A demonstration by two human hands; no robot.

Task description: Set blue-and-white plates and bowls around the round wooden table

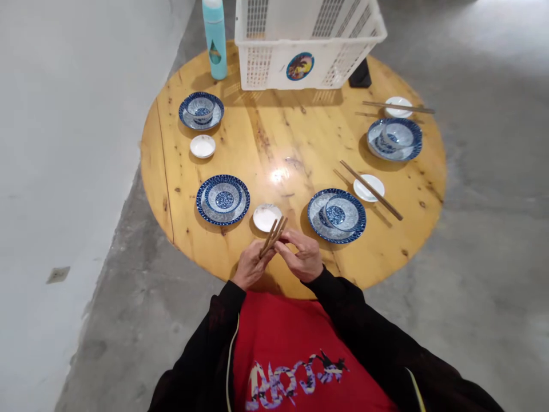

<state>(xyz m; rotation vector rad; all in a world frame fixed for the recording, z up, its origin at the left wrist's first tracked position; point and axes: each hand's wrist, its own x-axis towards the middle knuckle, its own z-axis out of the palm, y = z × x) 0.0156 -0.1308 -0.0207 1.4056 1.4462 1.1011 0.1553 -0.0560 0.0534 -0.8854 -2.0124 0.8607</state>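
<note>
My left hand (252,265) is closed around several brown chopsticks (273,236), whose ends point up and away from me. Beside it, my right hand (302,256) has thumb and fingers pinched at the chopsticks. Just beyond both hands lies a small white dish (266,217). To the left of that dish is a blue-patterned plate with a bowl (223,199) on it. On the right, another blue-patterned plate (316,226) carries a glassy patterned bowl (342,213). Farther right, a pair of chopsticks (372,190) rests across a white dish (369,188).
A round wooden table (278,131) holds everything. At its back stand a white plastic basket (291,66), a light-blue bottle (215,43) and a dark phone-like object (361,75). More plates with bowls sit at back left (201,110) and right (394,139). A white wall rises at left.
</note>
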